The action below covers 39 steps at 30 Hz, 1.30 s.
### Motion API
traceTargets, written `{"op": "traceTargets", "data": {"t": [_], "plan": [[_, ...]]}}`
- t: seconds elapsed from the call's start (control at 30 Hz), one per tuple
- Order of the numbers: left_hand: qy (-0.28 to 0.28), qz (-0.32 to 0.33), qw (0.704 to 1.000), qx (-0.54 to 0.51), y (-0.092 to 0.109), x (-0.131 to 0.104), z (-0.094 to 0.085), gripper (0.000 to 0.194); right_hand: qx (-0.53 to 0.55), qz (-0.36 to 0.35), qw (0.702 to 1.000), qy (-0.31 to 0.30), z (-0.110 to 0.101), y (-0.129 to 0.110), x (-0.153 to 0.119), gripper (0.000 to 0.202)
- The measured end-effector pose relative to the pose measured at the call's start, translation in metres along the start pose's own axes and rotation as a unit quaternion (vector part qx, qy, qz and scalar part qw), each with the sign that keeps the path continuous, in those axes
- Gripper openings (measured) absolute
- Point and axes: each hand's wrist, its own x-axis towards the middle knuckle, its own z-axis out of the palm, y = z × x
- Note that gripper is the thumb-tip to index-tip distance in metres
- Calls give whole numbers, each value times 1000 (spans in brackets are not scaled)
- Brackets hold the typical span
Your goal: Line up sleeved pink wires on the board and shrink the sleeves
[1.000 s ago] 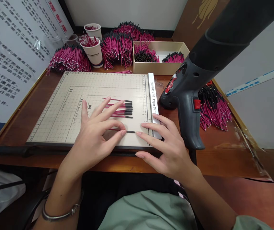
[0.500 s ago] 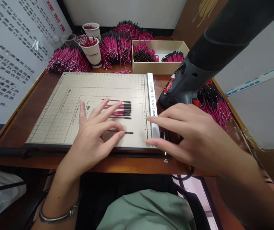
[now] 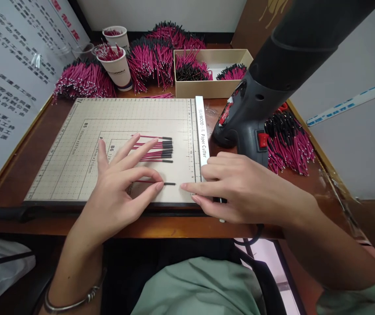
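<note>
My left hand [image 3: 118,183] pinches a thin pink wire [image 3: 143,181] with a black sleeve on its end between thumb and forefinger. The sleeved end points right, low over the paper cutter board [image 3: 65,131]. Under and beyond its spread fingers lies a row of several similar wires [image 3: 167,148], black ends to the right. Just right of the pinched wire's tip is my right hand [image 3: 236,186], forefinger stretched out, thumb slightly apart below it and the other fingers curled. Nothing shows between its fingertips. It reaches over the cutter's white ruler strip [image 3: 201,127].
A black heat gun [image 3: 256,100] with a red switch stands at the right. Bundles of wires [image 3: 154,59] line the back, beside paper cups [image 3: 115,72] and a cardboard box [image 3: 203,89]. More wires [image 3: 289,144] lie far right. The cutter's black handle [image 3: 6,214] runs along the front left.
My right hand has moved left and closed its forefinger and thumb nearer together, beside the wire's tip. My left hand keeps its pinch. The whole view has shifted slightly.
</note>
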Motion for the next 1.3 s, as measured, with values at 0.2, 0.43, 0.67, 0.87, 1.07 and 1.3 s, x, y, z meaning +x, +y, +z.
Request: {"op": "traceTargets", "data": {"t": [0.2, 0.43, 0.67, 0.87, 1.07, 1.3], "plan": [[7, 8, 1000, 9, -1, 0, 0, 22, 16, -7, 1000, -1, 5, -1, 2, 33], [8, 13, 1000, 9, -2, 0, 0, 22, 12, 5, 1000, 5, 7, 0, 2, 31], [6, 17, 1000, 5, -2, 0, 0, 21, 3, 5, 1000, 7, 10, 0, 1, 31], [5, 23, 1000, 4, -2, 0, 0, 23, 8, 7, 1000, 2, 9, 1, 1, 31], [3, 28, 1000, 1, -2, -1, 0, 21, 16, -1, 1000, -3, 8, 1, 1, 32], [30, -2, 1000, -8, 1, -2, 1, 15, 18, 12, 998, 54, 8, 2, 2, 30]]}}
